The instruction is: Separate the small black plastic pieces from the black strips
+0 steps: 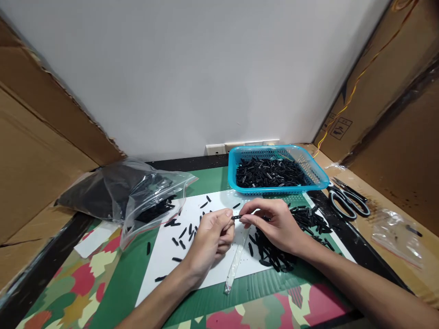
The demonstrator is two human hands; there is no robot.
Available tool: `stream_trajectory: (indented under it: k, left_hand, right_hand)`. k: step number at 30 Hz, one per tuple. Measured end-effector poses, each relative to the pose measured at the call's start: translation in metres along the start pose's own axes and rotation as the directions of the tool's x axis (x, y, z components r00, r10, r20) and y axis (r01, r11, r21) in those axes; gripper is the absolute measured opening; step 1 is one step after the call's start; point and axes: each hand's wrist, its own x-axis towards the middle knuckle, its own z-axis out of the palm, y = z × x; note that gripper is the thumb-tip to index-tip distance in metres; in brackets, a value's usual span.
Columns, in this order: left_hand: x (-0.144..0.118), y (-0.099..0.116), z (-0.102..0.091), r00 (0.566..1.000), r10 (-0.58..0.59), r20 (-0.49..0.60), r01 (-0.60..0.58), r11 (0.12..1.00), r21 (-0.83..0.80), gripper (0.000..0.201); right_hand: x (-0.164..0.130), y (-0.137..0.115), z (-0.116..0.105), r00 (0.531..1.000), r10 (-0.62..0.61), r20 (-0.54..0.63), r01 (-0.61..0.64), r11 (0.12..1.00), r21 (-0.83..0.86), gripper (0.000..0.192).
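Both hands meet at frame centre, the left hand (212,235) and right hand (274,224) each pinching one end of a small black piece (236,217) lying horizontally between their fingertips.

Matt black plastic pieces (274,256) lie on smooth white paper (206,242), a glossy blue plastic basket (236,171) and a crinkled clear plastic bag (144,196) shine beside them, with rough brown cardboard (34,160) walls and metal-bladed scissors (348,201).
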Motion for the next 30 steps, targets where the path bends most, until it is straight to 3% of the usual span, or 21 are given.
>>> stream_trajectory:
  k: [7,16,19,22,25,28,30]
  left_hand:
    - [0.000,-0.002,0.000,0.998,-0.059,0.003,0.059,0.995,-0.078,0.048]
    - [0.001,-0.002,0.001,0.996,-0.094,-0.008,0.093,0.990,-0.110,0.045]
    - [0.001,0.000,0.002,0.997,-0.081,0.004,0.080,0.989,-0.126,0.041]
    - [0.002,0.002,0.000,0.991,-0.083,0.103,0.098,0.984,-0.152,0.034]
    - [0.003,0.003,-0.003,0.980,-0.088,0.176,0.120,0.976,-0.182,0.031]
    - [0.003,0.004,-0.006,0.977,-0.088,0.192,0.132,0.964,-0.231,0.029]
    - [0.002,0.005,-0.007,0.981,-0.060,0.185,0.108,0.960,-0.259,0.028]
  right_hand:
    - [0.002,0.003,-0.003,0.969,-0.246,0.026,0.246,0.949,-0.198,0.015]
    - [0.000,0.004,0.001,0.939,-0.339,0.051,0.337,0.886,-0.319,0.015]
    - [-0.001,0.003,-0.002,0.897,-0.438,0.058,0.421,0.805,-0.419,0.013]
    - [0.002,0.000,-0.014,0.829,-0.556,0.060,0.483,0.659,-0.576,0.007]
    - [0.009,-0.001,-0.034,0.805,-0.589,-0.067,0.353,0.568,-0.744,0.009]
    - [0.016,0.003,-0.048,0.809,-0.529,-0.256,0.091,0.543,-0.835,0.011]
    - [0.018,0.005,-0.048,0.825,-0.470,-0.313,-0.004,0.550,-0.835,0.026]
